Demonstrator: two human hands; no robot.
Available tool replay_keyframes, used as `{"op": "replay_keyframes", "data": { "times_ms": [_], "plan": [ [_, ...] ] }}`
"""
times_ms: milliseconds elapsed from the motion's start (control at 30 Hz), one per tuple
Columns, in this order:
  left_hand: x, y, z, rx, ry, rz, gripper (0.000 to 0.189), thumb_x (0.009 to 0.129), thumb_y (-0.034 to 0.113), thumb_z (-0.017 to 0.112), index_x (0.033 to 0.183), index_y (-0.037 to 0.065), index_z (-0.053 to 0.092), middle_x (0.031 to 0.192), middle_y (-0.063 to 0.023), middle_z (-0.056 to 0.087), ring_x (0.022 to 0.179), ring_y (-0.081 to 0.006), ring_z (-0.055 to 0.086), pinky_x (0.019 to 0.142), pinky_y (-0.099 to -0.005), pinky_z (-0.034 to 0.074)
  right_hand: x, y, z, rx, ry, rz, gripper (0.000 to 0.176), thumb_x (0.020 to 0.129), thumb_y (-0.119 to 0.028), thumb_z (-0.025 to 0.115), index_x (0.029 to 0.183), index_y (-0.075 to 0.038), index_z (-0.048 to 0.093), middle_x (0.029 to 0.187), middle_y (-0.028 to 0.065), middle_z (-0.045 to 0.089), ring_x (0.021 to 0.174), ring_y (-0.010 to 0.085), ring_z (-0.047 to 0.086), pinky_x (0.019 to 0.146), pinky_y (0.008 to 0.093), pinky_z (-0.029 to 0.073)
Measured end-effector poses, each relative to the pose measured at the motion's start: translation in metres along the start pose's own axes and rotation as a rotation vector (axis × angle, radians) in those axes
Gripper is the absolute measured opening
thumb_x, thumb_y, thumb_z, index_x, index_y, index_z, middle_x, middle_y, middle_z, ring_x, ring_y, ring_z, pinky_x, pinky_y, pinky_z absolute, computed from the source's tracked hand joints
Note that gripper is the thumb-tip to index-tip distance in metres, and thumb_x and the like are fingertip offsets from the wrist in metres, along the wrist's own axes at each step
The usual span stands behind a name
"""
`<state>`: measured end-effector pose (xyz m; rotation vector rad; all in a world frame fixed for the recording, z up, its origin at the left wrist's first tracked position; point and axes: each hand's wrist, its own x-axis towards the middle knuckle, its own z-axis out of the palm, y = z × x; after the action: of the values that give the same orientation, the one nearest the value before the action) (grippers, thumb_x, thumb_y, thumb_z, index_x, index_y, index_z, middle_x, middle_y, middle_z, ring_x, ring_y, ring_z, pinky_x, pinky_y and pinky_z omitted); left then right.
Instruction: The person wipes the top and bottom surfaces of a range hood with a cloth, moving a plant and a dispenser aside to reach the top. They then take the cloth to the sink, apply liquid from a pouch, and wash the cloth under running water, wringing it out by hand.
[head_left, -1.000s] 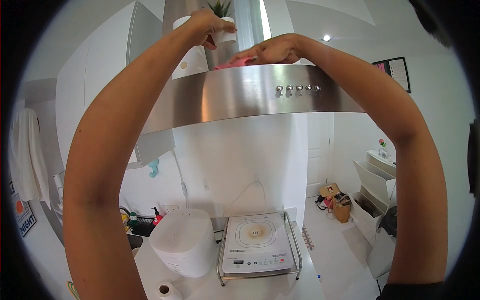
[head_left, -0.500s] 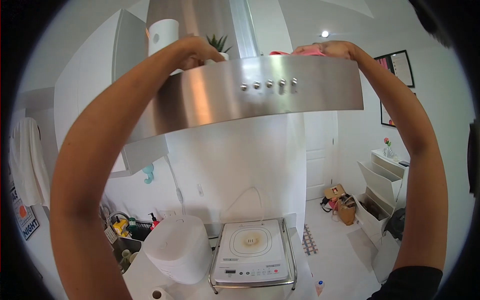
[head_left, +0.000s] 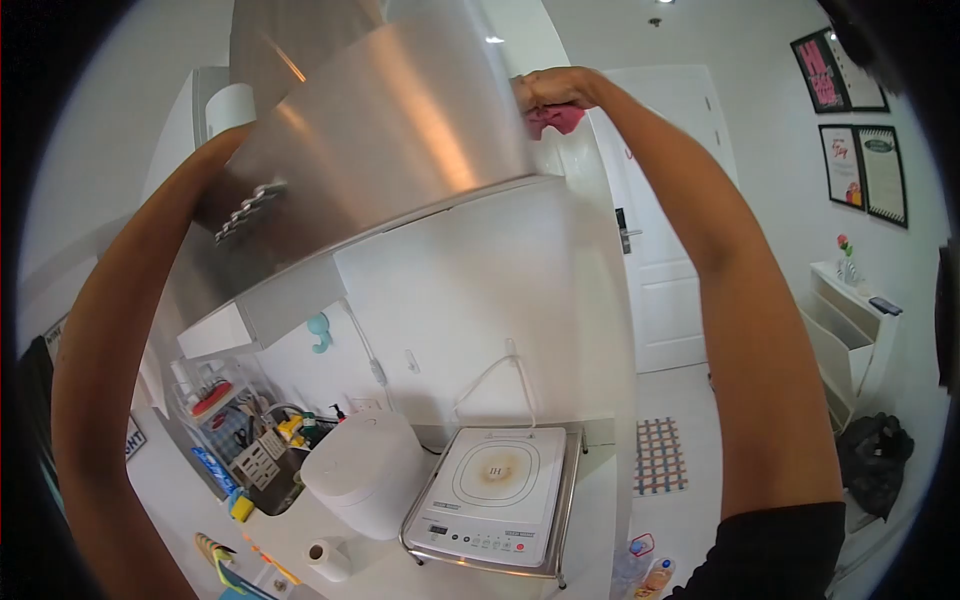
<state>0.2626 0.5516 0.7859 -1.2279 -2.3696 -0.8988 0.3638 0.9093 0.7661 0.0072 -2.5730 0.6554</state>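
A stainless steel range hood fills the upper middle of the view, tilted and slightly blurred. At its right end my right hand is closed around a pink cloth, which hangs below the fingers beside the hood's edge. My left forearm reaches up on the left and passes behind the hood's top edge. That hand's fingers are hidden there, near a white rounded object on top. A row of knobs shows on the hood's front.
Below the hood stand an induction cooker on a metal rack and a white rice cooker. A paper roll is on the counter, with a sink area at left. On the right are a door and a shoe cabinet.
My right hand has moved with the pink cloth from the hood's top to its right end. My left hand has gone out of sight behind the hood. The view has turned right and tilted.
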Motion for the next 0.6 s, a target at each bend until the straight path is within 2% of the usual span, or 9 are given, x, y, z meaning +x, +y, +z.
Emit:
{"op": "replay_keyframes", "data": {
  "times_ms": [167,233,333,467,533,567,600],
  "plan": [
    [-0.025,0.029,0.02,-0.083,0.057,0.002,0.036,0.079,0.029,0.055,0.101,0.0,0.056,0.093,-0.0108,0.059,0.078,-0.0145,0.058,0.064,-0.0269,0.049,0.02,0.019,0.01,-0.115,0.032,0.055,0.044,0.071,-0.009,0.04,0.109,-0.026,0.053,0.054,0.0032,0.039,0.039,0.0124,0.031,0.038,0.0284,0.032],
    [-0.034,0.038,0.024,-0.086,0.069,0.013,0.037,0.079,0.029,0.055,0.103,0.001,0.056,0.094,-0.0102,0.059,0.079,-0.0141,0.057,0.064,-0.0267,0.048,0.025,0.022,0.014,-0.224,0.043,0.108,0.031,0.073,-0.016,0.042,0.1,-0.024,0.055,0.054,0.0041,0.039,0.039,0.0137,0.031,0.038,0.0289,0.03],
    [-0.052,0.047,0.026,-0.083,0.078,0.028,0.039,0.079,0.029,0.054,0.106,0.001,0.054,0.095,-0.0092,0.059,0.081,-0.0134,0.057,0.065,-0.0264,0.048,0.052,0.041,0.01,-0.192,0.059,0.075,0.021,0.072,-0.024,0.046,0.092,-0.022,0.054,0.053,0.0048,0.038,0.042,0.0149,0.032,0.042,0.0303,0.031],
    [-0.077,0.057,0.023,-0.071,0.076,0.048,0.041,0.08,0.03,0.053,0.11,0.003,0.052,0.097,-0.008,0.058,0.084,-0.0125,0.056,0.065,-0.0261,0.048,0.053,0.044,0.011,-0.288,0.053,0.165,0.023,0.069,-0.031,0.051,0.088,-0.02,0.055,0.055,0.0043,0.038,0.048,0.0155,0.036,0.047,0.0324,0.034],
    [-0.085,0.054,0.02,-0.055,0.084,0.056,0.042,0.08,0.03,0.053,0.112,0.003,0.051,0.098,-0.0074,0.058,0.086,-0.0121,0.056,0.066,-0.0259,0.047,0.097,0.08,0.008,-0.023,0.151,0.089,0.03,0.067,-0.038,0.054,0.087,-0.015,0.055,0.063,0.0047,0.045,0.056,0.0164,0.041,0.054,0.0339,0.038],
    [-0.079,0.046,0.013,-0.045,0.092,0.052,0.043,0.08,0.03,0.053,0.114,0.004,0.05,0.099,-0.0068,0.057,0.086,-0.0115,0.056,0.065,-0.0255,0.047,0.103,0.084,0.009,-0.025,0.148,0.081,0.03,0.067,-0.038,0.054,0.087,-0.015,0.055,0.063,0.0047,0.045,0.056,0.0164,0.041,0.054,0.0339,0.038],
    [-0.075,0.038,0.007,-0.034,0.1,0.049,0.044,0.08,0.03,0.053,0.116,0.004,0.048,0.099,-0.0062,0.057,0.086,-0.0108,0.055,0.065,-0.0252,0.047,0.109,0.087,0.01,0.113,0.268,0.199,0.032,0.067,-0.039,0.056,0.088,-0.014,0.055,0.069,0.005,0.049,0.059,0.0171,0.044,0.056,0.0336,0.04]
  ]
}}
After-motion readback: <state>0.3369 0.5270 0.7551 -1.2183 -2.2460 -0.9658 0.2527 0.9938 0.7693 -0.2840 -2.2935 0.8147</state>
